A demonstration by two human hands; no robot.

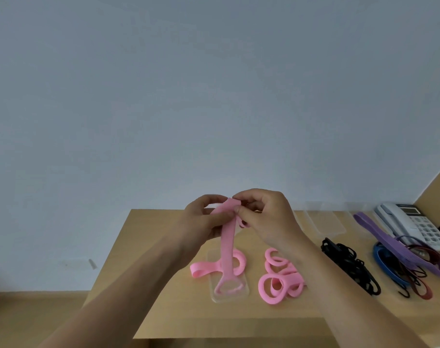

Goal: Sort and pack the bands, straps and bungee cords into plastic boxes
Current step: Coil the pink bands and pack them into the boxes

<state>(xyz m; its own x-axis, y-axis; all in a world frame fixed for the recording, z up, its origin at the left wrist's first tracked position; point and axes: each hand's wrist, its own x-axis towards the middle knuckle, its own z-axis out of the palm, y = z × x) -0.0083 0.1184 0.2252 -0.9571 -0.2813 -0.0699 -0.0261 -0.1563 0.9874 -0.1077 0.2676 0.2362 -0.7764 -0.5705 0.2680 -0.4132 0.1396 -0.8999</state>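
Observation:
A long pink strap [226, 244] hangs from both my hands above the wooden table [163, 310]. My left hand [203, 219] grips its upper end, and my right hand [264, 217] pinches the folded top beside it. The strap's lower looped end reaches into a clear plastic box [241, 295] on the table, where another pink band [201, 271] lies curled. A pile of pink bands [279, 280] lies to the right of the box.
Black straps [349, 264] lie right of the pink pile. Purple bands [399, 244], a blue cord [384, 264] and dark red cords [422, 290] lie at far right. A clear lid [324, 219] and a white telephone [412, 222] sit at the back right.

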